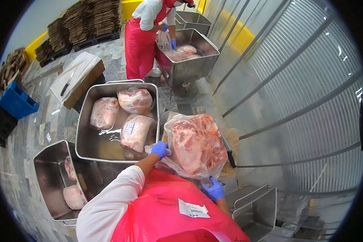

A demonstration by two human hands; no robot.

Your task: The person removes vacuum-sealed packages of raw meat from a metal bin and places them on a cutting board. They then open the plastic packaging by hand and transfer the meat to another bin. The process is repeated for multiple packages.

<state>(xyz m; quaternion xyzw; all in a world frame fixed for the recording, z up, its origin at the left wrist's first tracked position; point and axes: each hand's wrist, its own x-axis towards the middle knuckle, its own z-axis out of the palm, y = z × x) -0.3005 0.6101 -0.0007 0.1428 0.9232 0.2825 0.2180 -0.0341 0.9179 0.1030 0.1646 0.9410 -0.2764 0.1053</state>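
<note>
Bag-handling, likely: left hand [161, 149] fingers pinching clear bag [170, 122] at nine o'clock of meat [194, 143], right hand [214, 189] at five, pinch unclear; next wants even tension.

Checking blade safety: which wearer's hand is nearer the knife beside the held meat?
Right: the right hand is just below the knife in the picture; the left hand is across the bagged meat.

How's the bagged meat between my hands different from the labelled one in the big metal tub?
The nearer meat shows red flesh with pale patches; the labelled meat looks mostly pale pink. The nearer meat's plastic is loose at the edges; the labelled meat's looks snugger. Both are in clear plastic.
</note>
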